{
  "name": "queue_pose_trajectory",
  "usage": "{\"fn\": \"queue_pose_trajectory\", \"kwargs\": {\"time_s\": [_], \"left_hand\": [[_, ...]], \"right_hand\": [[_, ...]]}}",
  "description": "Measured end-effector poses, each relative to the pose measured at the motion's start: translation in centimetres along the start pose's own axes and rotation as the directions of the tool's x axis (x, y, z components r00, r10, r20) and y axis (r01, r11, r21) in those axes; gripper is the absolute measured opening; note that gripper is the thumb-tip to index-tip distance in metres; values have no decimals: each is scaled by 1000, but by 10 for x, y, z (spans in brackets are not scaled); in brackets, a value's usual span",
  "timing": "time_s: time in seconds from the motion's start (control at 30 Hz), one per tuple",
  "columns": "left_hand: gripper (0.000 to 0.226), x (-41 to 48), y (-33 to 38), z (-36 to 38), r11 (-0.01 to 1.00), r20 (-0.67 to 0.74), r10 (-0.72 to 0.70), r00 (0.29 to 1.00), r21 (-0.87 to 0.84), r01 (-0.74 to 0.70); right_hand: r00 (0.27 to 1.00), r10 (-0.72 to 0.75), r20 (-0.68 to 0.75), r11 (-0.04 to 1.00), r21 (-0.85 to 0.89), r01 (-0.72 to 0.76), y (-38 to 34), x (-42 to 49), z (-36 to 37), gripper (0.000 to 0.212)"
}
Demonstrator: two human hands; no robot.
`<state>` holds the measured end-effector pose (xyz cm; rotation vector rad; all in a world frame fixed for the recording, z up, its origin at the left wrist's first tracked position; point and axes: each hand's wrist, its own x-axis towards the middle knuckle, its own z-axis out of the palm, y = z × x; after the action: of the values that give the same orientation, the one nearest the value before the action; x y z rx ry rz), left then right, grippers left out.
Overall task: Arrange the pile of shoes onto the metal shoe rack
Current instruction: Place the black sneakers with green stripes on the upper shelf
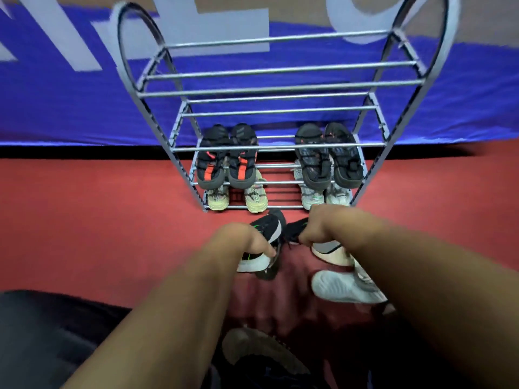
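Two black sneakers, apparently one per grip.

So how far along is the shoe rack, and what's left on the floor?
Done: four pairs sit on the rack, two dark pairs above two pale pairs on the bottom shelf. The upper shelves are bare. In hand: the left hand and right hand each grip a black sneaker. Left: a white shoe and a dark shoe on the floor.

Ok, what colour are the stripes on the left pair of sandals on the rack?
Orange-red, on black sandals; head view.
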<state>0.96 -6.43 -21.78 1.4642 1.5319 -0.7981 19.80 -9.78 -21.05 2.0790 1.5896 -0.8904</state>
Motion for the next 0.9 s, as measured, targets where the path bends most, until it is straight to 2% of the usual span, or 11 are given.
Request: {"fn": "queue_pose_trajectory", "kwargs": {"time_s": [0.07,0.13,0.27,0.37,0.47,0.57,0.7,0.9], "left_hand": [[97,-28,-1,-22,1000,-8,-17,1000,6,17],[95,-54,-2,-48,1000,-24,-25,999,7,25],[80,-110,-17,-97,1000,-94,-15,995,-18,13],[60,-156,-31,-126,998,-207,33,978,-42,-43],[49,-188,-45,-140,987,-376,78,923,-100,-124],[44,-187,-54,-132,975,-547,107,830,-106,-196],[33,-167,-49,-127,924,-621,105,776,-228,-306],[44,-133,-47,-153,878,-672,56,738,-319,-356]], "right_hand": [[998,-55,-26,998,-36,54,-9,-25,-30,24],[993,-94,-73,995,-53,90,-14,-50,-58,28],[956,-170,-237,984,-86,154,-24,-92,-105,36],[909,-179,-376,984,-63,167,-26,-113,-124,43],[867,-131,-481,978,80,193,-24,-118,-128,51],[865,-37,-500,928,305,216,-29,-116,-127,48],[856,22,-517,867,437,241,-55,-98,-126,47],[843,100,-529,791,556,255,-88,-65,-124,53]]}}
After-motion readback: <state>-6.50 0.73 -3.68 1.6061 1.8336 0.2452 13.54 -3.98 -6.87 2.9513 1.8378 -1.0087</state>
